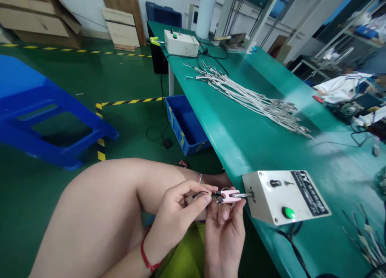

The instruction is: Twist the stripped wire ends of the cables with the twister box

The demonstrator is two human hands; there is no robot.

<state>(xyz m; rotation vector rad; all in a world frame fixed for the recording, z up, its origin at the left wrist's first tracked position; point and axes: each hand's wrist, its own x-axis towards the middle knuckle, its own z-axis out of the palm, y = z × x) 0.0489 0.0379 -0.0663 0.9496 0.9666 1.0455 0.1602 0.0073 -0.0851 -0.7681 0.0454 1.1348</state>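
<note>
My left hand is closed, pinching thin dark wires between thumb and fingers. The wires lead right to a pink clip on a metal rod. That rod sticks out of the side of a white box with a knob, a toggle switch and a lit green button. My right hand is curled around the clip from below, its thumb and fingers at the clip's sides. A thin pale wire loops around the clip. My fingers partly hide the wire ends.
The box stands at the edge of a green table. A bundle of white cables lies farther back, near a second white box. A blue crate and blue stool are on the floor. More cables lie at right.
</note>
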